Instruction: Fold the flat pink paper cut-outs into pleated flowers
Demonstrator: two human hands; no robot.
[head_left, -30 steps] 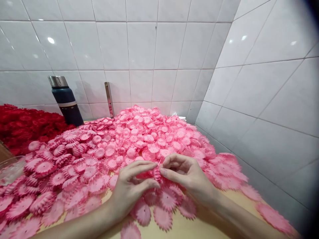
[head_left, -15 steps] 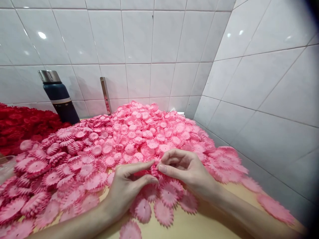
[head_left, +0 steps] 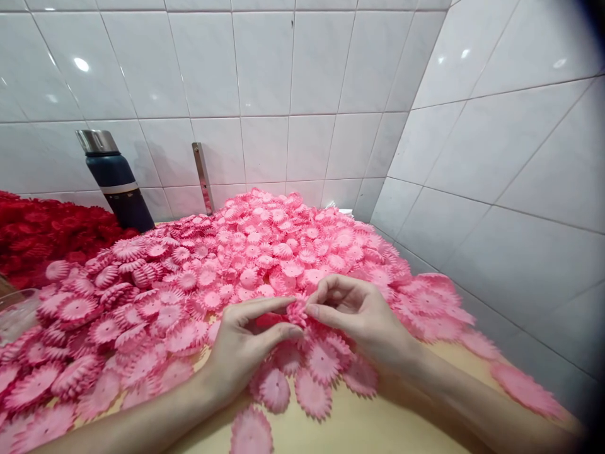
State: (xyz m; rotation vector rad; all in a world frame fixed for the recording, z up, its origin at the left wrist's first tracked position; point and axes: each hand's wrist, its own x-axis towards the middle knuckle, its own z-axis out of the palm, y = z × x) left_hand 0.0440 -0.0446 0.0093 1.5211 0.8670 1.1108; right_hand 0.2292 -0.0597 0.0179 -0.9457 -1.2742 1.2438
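Note:
Between my hands is a small pink flower piece (head_left: 297, 310) with a frilled edge, held above the front of the pile. My left hand (head_left: 246, 343) grips it from the left, thumb below and index finger above. My right hand (head_left: 352, 309) pinches at its right side with thumb and fingertips; those fingers partly cover it. Under and around both hands lie loose pink scalloped petal discs (head_left: 322, 361), many with a small hole at the centre.
A large heap of pink petal discs (head_left: 283, 252) covers the yellowish table (head_left: 359, 422). Red pieces (head_left: 47, 233) are heaped at left. A dark blue bottle (head_left: 118, 183) and a metal strip (head_left: 202, 178) stand by the tiled wall (head_left: 265, 69). A clear plastic container (head_left: 19, 315) sits at the left edge.
The view has shifted slightly. Both hands stay together around the pink flower piece, whose frilled front now shows a little more between the fingers.

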